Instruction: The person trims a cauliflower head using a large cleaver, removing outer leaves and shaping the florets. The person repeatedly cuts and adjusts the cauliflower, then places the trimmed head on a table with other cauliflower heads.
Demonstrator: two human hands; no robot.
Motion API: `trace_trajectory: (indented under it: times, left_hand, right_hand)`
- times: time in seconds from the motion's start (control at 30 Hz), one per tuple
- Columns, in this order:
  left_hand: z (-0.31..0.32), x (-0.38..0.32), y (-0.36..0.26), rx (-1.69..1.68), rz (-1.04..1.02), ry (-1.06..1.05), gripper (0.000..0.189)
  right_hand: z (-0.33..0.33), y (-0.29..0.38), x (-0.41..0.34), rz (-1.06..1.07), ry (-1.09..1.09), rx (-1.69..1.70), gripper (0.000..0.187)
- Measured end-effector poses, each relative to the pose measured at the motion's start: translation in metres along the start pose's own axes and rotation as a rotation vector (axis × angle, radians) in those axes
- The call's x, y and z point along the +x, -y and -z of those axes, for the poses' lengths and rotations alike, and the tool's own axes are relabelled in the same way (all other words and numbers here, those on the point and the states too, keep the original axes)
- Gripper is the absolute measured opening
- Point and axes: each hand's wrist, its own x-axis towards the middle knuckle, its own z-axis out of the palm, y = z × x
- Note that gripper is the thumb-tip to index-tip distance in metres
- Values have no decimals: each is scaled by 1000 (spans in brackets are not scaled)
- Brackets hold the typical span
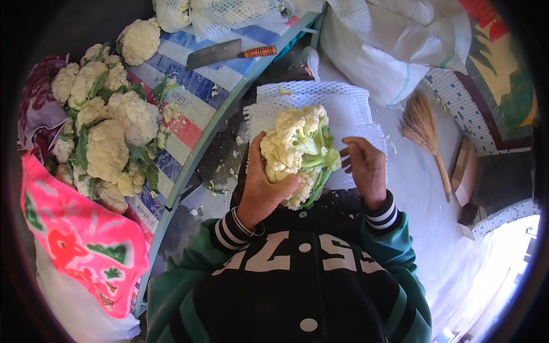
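Observation:
My left hand [268, 180] grips a cauliflower head [287, 148] from its left side, thumb across the lower florets. The head is tilted so that its cut stem and pale green leaf stalks face right. Just off the stem end is my right hand [364, 169], its fingers loosely curled and apart; I see nothing in it. Beneath the cauliflower, a white foam net sheet [343, 92] is spread over my lap.
On the table [195, 100] at left lie a heap of cauliflowers [107, 152], a cleaver [231, 52] with a wooden handle and a pink patterned cloth [85, 244]. Netted cauliflowers [236, 15] sit at its far end. White woven sacks [381, 51] and a straw broom [424, 133] are at right.

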Motion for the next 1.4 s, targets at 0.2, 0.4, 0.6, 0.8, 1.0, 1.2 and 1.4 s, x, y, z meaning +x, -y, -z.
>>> trace_trajectory:
  times: [0.2,0.4,0.6,0.8,1.0,1.2,1.4]
  left_hand:
    - [3,0,-1,16,26,-3,94]
    - [1,6,-1,135,-204,62,99]
    - [5,17,8,448,-397,30,83]
    - [13,23,8,537,-385,27,84]
    - [22,30,5,564,-312,4,87]
    - [29,35,5,460,-306,33,88]
    - [32,41,6,431,-308,37,91]
  right_hand:
    - [-11,15,-1,209,-64,-50,10]
    - [-10,20,5,249,-5,-111,7]
    - [-5,29,30,65,71,-173,19]
    - [-22,62,103,223,165,-142,18]
    - [-103,57,216,616,445,-362,18]
    - [-179,22,286,772,539,-726,32]
    - [-214,-8,311,925,559,-819,19]
